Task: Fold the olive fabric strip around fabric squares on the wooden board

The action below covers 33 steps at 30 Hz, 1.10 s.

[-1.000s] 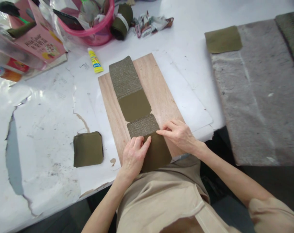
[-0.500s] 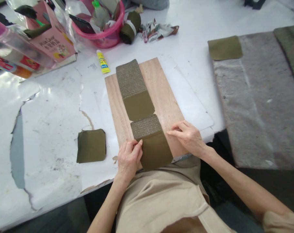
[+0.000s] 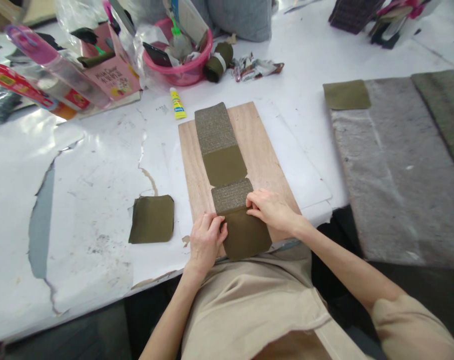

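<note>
On a wooden board lie two olive fabric pieces end to end, each part ribbed knit and part smooth cloth. The nearer fabric piece is between my hands, its lower end at the board's near edge. My left hand pinches its left edge by the seam, thumb and fingers closed. My right hand has its fingertips together on its right edge at the same seam. Beyond it lies the farther fabric piece, which neither hand touches. A stack of olive fabric squares rests left of the board.
A yellow glue tube lies behind the board. Farther back stand a pink basket of supplies, a rolled olive cloth and a pink box. At right is a grey padded surface carrying an olive cloth patch.
My right hand has moved left from the bare board onto the right edge of the nearer fabric piece. My left hand stays at its left edge. The whole view has shifted slightly.
</note>
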Tool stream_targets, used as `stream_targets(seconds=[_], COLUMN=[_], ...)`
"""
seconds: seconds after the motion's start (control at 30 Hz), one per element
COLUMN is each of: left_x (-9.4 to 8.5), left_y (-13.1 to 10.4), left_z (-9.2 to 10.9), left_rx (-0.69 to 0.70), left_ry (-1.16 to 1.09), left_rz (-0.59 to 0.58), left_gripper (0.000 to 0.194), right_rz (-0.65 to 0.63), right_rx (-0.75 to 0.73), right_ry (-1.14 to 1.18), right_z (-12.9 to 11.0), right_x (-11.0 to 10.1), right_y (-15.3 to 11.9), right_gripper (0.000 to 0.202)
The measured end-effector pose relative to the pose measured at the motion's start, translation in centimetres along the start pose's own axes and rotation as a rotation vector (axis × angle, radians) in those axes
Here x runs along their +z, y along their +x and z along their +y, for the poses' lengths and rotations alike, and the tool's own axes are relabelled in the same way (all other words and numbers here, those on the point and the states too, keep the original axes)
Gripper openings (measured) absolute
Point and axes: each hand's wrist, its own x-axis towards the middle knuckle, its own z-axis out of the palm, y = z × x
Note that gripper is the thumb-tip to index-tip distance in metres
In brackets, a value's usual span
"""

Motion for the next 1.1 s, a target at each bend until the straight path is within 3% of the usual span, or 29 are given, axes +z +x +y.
stream_targets(seconds=[0.3,0.57,0.77,0.87,1.1], left_x=[-0.1,0.1,-0.9,-0.8,0.6], left_y=[0.6,0.3,1.4,2.6,3.9], left_z=[0.2,0.3,1.4,2.4,1.4], left_rx=[0.029,-0.005,0.036,0.096,0.175], left_ry=[0.021,0.013,0.040,0.061,0.003], left_rz=[-0.038,-0.047,-0.044,-0.148,-0.169], left_gripper=[0.011,0.013,0.030,0.025,0.028], right_rz=[0.013,-0.064,0.012,0.056,0.029], right_rx=[-0.049,-0.110,-0.236,-0.252,-0.192], right_ry=[-0.071,-0.060,-0.020,0.046,0.284], right_z=[-0.5,-0.5,-0.8,0.0,3.1], right_x=[-0.2,-1.0,-1.8,-1.3,1.5], right_y=[0.0,0.8,0.3,-0.1,0.7], right_gripper=[0.014,0.014,0.017,0.013,0.025])
